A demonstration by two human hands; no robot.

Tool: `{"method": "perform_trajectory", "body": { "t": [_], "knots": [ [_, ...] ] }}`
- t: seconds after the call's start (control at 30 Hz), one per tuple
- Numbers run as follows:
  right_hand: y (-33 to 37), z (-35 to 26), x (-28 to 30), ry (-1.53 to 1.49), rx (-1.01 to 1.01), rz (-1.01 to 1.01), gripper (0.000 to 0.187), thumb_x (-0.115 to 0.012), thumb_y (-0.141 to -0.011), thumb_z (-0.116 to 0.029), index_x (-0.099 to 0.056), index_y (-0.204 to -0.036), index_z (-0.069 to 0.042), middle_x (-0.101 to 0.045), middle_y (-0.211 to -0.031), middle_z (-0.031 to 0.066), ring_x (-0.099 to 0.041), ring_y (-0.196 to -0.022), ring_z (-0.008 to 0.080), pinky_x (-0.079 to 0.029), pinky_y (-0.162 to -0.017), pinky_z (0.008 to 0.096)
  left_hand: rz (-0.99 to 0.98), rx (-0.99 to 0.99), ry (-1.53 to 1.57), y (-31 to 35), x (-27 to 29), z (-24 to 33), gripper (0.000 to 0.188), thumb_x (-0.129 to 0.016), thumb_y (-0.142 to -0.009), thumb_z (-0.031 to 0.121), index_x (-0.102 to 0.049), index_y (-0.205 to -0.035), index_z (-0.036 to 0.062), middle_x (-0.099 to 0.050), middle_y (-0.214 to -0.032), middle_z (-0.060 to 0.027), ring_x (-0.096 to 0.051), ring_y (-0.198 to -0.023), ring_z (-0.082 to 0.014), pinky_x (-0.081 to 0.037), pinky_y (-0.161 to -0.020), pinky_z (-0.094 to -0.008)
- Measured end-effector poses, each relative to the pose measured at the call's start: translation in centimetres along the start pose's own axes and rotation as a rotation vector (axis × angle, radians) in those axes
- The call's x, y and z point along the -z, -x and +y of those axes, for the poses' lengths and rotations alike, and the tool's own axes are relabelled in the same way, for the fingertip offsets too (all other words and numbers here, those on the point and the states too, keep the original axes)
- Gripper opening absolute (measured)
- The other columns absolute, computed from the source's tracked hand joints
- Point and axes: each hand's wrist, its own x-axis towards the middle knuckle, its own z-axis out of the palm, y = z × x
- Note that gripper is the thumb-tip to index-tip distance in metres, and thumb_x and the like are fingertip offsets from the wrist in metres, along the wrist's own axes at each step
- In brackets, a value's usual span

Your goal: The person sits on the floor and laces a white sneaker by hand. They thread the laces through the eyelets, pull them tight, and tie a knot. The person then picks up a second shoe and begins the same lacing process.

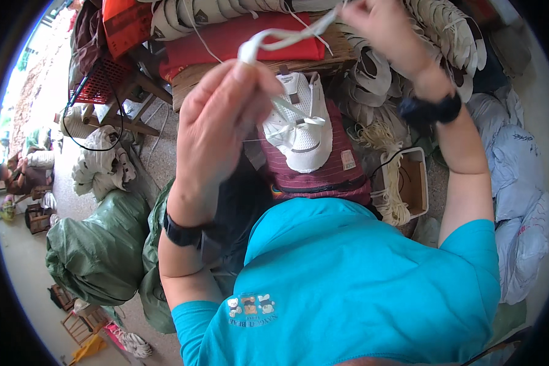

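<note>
A white shoelace (pixel 287 38) stretches between my raised hands in the upper middle. My left hand (pixel 222 107) is closed, with the lace pinched between thumb and fingers. At the upper right, my right hand (pixel 381 27) is closed on the lace's other stretch, its fingers partly cut off and slightly blurred. Below the hands, a white shoe upper (pixel 308 146) lies on a maroon striped cloth (pixel 344 177) over my lap. A pale lace runs through its eyelets and crosses its front; my left hand hides part of its left side.
Stacked white shoe uppers (pixel 213 18) and a red cloth (pixel 244 52) lie on a wooden bench (pixel 192 85) ahead. More uppers (pixel 372 70) hang at its right. A white box (pixel 418 183) has pale laces over its edge. Green sacks (pixel 97 244) lie left, white sacks (pixel 512 177) right.
</note>
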Motion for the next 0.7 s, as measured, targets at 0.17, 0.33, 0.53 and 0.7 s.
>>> {"method": "perform_trajectory", "body": {
  "t": [0.17,0.33,0.53,0.7],
  "knots": [
    [10.7,0.3,-4.8,-0.156,-0.259,-0.557,0.014,-0.069,-0.088,-0.016,-0.066,-0.095,-0.004,-0.058,-0.087,0.0057,-0.057,-0.078,0.0136,-0.048,-0.07,0.0291,0.441,0.169,-0.594,1.6,5.7,-8.5,0.029,-0.048,-0.105,0.02,-0.066,-0.093,0.0015,-0.054,-0.072,0.0036,-0.044,-0.063,-0.0026,-0.037,-0.057,-0.0211],
    [13.2,-0.9,-6.2,-0.415,-0.51,-0.557,0.015,-0.072,-0.088,-0.017,-0.067,-0.094,-0.004,-0.054,-0.078,-0.004,-0.047,-0.069,0.0044,-0.041,-0.063,0.0218,0.291,0.257,-0.664,4.8,5.8,-13.5,0.018,-0.056,-0.101,0.019,-0.066,-0.1,0.0031,-0.047,-0.072,0.0062,-0.04,-0.062,-0.0047,-0.035,-0.053,-0.0242],
    [13.2,-0.3,-5.7,-0.723,-0.734,-0.691,0.015,-0.067,-0.093,-0.019,-0.066,-0.1,-0.005,-0.058,-0.079,-0.0055,-0.048,-0.069,0.0023,-0.04,-0.061,0.02,0.153,0.098,-1.199,5.8,5.0,-12.5,0.016,-0.074,-0.083,0.008,-0.06,-0.086,-0.0002,-0.042,-0.069,-0.0034,-0.044,-0.062,-0.0144,-0.037,-0.054,-0.029],
    [14.0,1.1,-6.0,-0.989,-0.861,-0.663,0.017,-0.065,-0.097,-0.026,-0.065,-0.095,-0.009,-0.056,-0.077,-0.0082,-0.043,-0.061,-0.0005,-0.036,-0.053,0.0168,0.315,-0.017,-1.245,4.0,4.0,-11.9,0.02,-0.075,-0.076,0.011,-0.058,-0.079,0.0004,-0.052,-0.073,-0.012,-0.055,-0.065,-0.0316,-0.045,-0.057,-0.0393]
  ]
}}
